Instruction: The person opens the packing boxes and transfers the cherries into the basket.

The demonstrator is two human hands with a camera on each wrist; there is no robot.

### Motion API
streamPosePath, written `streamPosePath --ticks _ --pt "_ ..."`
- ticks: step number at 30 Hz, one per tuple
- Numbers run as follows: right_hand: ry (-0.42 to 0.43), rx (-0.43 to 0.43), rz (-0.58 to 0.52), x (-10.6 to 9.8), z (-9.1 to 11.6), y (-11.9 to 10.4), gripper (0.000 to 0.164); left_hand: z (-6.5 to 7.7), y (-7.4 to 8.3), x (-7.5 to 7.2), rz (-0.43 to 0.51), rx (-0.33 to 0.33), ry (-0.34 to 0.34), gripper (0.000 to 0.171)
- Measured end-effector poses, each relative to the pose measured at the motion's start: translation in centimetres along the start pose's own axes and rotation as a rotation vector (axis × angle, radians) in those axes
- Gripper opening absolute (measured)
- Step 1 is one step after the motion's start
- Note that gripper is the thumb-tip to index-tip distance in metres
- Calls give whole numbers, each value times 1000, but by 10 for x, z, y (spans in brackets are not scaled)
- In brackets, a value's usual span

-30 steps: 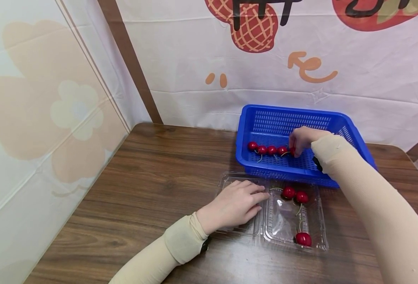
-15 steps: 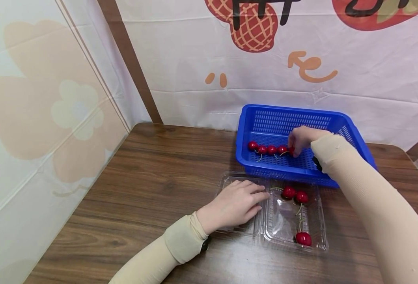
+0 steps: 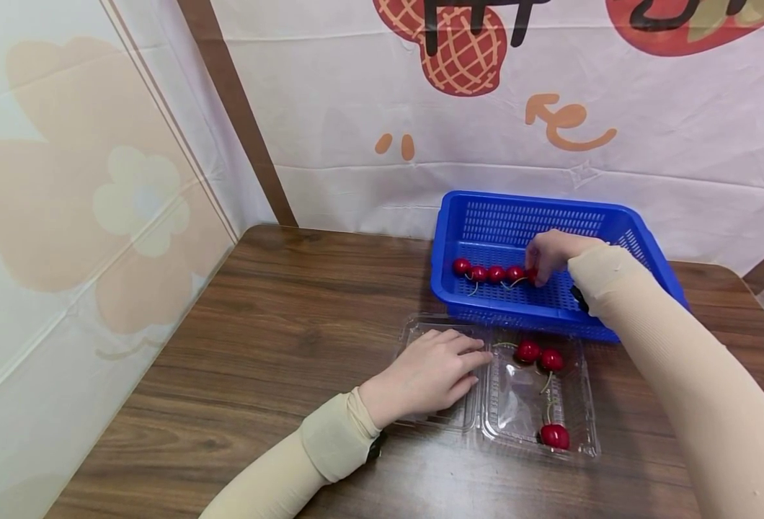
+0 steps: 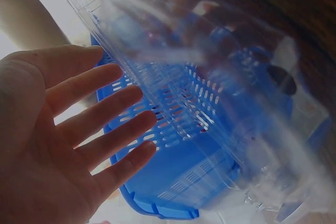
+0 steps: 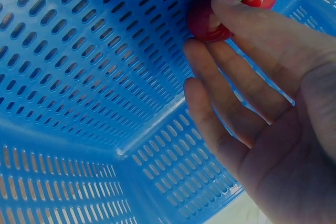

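Inside the blue perforated basket [image 3: 505,308], my right hand [image 3: 551,254] pinches a red cherry [image 5: 202,20] between thumb and fingers. This cherry sits at the right end of a row, up against several other cherries [image 3: 478,274] with thin green stems. In front of the basket lies an opened clear plastic clamshell box [image 3: 513,412]. My left hand [image 3: 430,371] is spread palm down over its left half, fingers extended toward the fold. Two cherries [image 3: 527,352] lie at the back of the right half, and one cherry [image 3: 554,437] in its front right corner.
The basket's near side stands right against the back of the clamshell box. Wood-grain table [image 3: 272,317] extends to the left and front. A printed cloth backdrop [image 3: 336,194] hangs behind the table, and another cloth panel [image 3: 96,216] borders its left edge.
My right hand has shifted very slightly left with the pinched cherry, closer to the row. The left hand and the clamshell box have stayed in place.
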State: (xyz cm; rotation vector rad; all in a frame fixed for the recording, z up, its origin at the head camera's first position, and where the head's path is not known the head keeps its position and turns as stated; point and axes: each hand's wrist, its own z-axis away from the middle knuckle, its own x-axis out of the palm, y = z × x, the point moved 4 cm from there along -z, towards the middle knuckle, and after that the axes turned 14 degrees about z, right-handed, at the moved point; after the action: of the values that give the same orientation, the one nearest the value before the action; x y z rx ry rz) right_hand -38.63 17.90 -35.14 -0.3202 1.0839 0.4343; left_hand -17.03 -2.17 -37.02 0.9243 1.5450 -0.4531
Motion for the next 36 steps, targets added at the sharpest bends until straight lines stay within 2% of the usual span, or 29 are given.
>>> streamPosePath --ticks 14,24,31,36 --pt "-2 0 6 -5 7 3 34 0 0 1 10 10 13 37" --pt "39 7 30 -13 14 10 29 -1 0 1 7 10 13 36" --pt "60 31 76 -20 21 7 20 -1 0 1 -2 4 8 36" --pt "74 45 81 -25 27 5 21 -1 0 1 -2 0 7 37"
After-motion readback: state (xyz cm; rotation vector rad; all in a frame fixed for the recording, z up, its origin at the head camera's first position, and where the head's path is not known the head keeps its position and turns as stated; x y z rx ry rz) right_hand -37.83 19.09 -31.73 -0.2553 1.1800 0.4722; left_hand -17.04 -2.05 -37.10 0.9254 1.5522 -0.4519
